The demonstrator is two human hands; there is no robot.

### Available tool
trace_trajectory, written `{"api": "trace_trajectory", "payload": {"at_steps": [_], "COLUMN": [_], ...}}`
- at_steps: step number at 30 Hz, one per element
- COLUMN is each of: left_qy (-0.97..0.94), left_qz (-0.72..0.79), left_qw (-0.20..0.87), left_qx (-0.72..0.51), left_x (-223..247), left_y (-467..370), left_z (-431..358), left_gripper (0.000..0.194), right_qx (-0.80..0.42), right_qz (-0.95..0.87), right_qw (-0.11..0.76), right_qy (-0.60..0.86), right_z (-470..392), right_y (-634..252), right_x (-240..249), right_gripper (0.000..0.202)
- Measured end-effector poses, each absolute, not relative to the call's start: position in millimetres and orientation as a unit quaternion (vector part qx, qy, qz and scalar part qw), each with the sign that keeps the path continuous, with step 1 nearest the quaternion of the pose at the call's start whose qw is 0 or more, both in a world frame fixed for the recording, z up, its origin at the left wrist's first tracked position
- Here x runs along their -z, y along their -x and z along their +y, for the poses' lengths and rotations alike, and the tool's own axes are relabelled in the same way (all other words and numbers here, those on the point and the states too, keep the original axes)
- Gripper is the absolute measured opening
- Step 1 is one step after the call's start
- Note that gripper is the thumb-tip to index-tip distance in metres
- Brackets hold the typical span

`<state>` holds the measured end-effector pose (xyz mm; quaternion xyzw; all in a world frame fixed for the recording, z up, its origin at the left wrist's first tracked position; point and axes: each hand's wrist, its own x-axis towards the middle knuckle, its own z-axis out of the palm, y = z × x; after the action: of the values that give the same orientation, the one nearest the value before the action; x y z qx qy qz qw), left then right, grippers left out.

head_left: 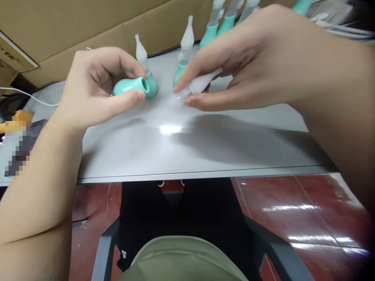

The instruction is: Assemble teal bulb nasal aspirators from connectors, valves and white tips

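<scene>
Beyond the hands, assembled teal bulbs with clear nozzles [186,50] stand on the grey table [181,148]. A cardboard box [88,23] rises behind; red floor tiles [293,210] lie below.

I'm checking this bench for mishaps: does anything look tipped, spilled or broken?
Nothing stands out. The left hand holds a teal bulb on its side, the right hand a white tip. The assembled pieces behind stand upright on the table, with no spill.

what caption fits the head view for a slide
Left hand holds a teal bulb; right hand pinches a clear tip above the grey table.
</scene>
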<state>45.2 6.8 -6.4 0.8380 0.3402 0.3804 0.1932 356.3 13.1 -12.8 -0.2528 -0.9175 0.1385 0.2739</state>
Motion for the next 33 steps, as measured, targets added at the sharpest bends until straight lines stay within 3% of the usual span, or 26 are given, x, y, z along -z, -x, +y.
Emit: {"api": "trace_trajectory", "payload": {"at_steps": [6,13,18,21,25,27,30,33], "left_qy": [-0.851,-0.840,-0.848,-0.856,-0.865,-0.877,-0.877,-0.850], "left_qz": [0.277,0.303,0.341,0.349,0.316,0.241,0.169,0.226], "left_qw": [0.154,0.148,0.145,0.133,0.046,0.014,0.047,0.138], "left_qx": [-0.418,-0.425,-0.378,-0.357,-0.387,-0.415,-0.447,-0.456], "left_x": [25.6,32.2,34.8,32.4,23.3,21.3,25.1,31.0], "left_y": [-38.8,-36.6,-30.6,-28.4,-32.9,-38.3,-50.7,-65.4], "left_z": [30.2,41.6,50.1,49.7,40.4,36.1,28.7,16.4], "left_gripper": [0.056,0.041,0.038,0.047,0.045,0.054,0.072,0.057], "right_qx": [-0.200,-0.304,-0.251,-0.216,-0.186,-0.182,-0.179,-0.182], "right_qz": [-0.881,-0.842,-0.867,-0.880,-0.889,-0.885,-0.876,-0.867], "right_qw": [0.357,0.373,0.368,0.363,0.360,0.368,0.387,0.402], "right_qy": [0.237,0.245,0.224,0.217,0.212,0.218,0.226,0.231], "right_z": [19.5,18.4,25.4,28.9,29.8,29.5,27.7,23.6], "right_y": [-350.1,-343.0,-347.5,-349.1,-348.0,-346.5,-343.0,-338.0], "right_x": [19.8,16.0,22.3,22.9,20.1,19.7,20.7,21.6], "right_gripper": [0.024,0.018,0.027,0.029,0.031,0.032,0.035,0.037]}}
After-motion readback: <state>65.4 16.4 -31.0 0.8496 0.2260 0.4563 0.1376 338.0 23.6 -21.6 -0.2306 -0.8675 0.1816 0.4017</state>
